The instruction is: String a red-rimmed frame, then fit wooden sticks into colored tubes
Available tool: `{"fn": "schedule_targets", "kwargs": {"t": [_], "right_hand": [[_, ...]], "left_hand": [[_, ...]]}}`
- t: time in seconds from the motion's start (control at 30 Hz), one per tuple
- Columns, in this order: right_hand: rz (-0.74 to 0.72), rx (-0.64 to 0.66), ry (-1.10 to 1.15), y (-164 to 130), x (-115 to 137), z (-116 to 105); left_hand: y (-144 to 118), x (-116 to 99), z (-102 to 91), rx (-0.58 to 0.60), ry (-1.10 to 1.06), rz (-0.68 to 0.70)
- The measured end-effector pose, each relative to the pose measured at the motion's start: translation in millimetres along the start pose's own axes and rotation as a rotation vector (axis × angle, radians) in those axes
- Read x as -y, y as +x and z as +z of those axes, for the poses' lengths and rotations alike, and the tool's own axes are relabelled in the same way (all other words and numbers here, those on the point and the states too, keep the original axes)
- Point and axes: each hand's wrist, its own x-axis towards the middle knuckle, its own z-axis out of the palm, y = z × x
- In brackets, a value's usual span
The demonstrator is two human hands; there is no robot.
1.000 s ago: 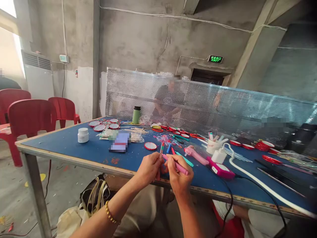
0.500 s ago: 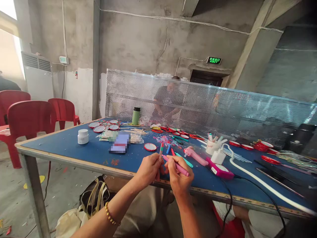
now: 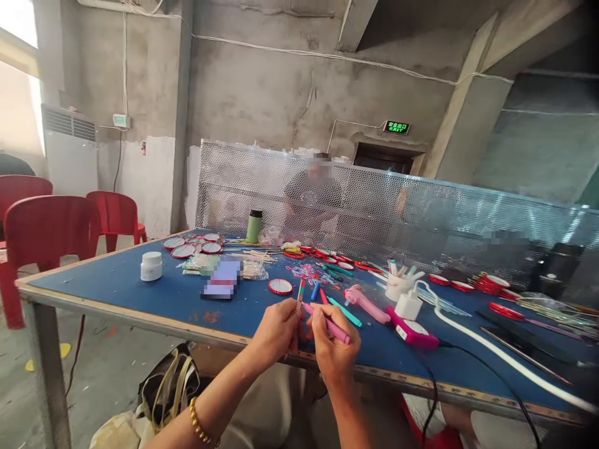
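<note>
Pink pen (image 3: 327, 323) up over the near edge of the blue table (image 3: 116, 280), clasped in the right hand (image 3: 333, 349), thumb and fingers wrapped round the barrel in a writing hold, tip slanted toward the left hand (image 3: 276, 330). Left hand curled tight, fingertips pinching a small red piece (image 3: 305, 330) right against the pen tip. Too small to say what sort of piece. Red-and-green stick (image 3: 301, 290) poking up just past the left fingers; held or lying on the table behind, impossible to tell. Gold bead bracelet (image 3: 199, 424) on the left wrist.

By the look of it, fine work at the tip in hand, pen meeting piece between the two hands. Calling next for a steady pinch on the left and small, careful pressure from the right, both hands kept close.

Around them: teal pen (image 3: 347, 310) just beyond the right hand, pink tool (image 3: 367, 302) and magenta device (image 3: 412, 330) to its right, white charger (image 3: 409, 305) beside that. Red-rimmed disc (image 3: 280, 286) just ahead of the left hand. White jar (image 3: 151, 266) well off to the left, green flask (image 3: 254, 226) at the far edge. Perforated metal screen (image 3: 421, 212) along the back, another person seated behind it. Red chairs (image 3: 47, 231) off to the left.
</note>
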Motion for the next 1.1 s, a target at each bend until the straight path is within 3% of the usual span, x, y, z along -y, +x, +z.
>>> {"fn": "schedule_targets", "kwargs": {"t": [0.33,0.63,1.1], "right_hand": [[0.088,-0.038,0.05,-0.9,-1.0,-0.4],[0.003,-0.008,0.008,1.3,1.1,0.6],[0.049,0.014,0.004,0.9,-1.2,0.3]], "left_hand": [[-0.1,-2.9,0.0,0.006,-0.032,-0.034],[-2.2,-6.5,0.4,-0.007,-0.022,-0.031],[-2.8,-8.1,-0.7,-0.002,-0.03,-0.04]]}}
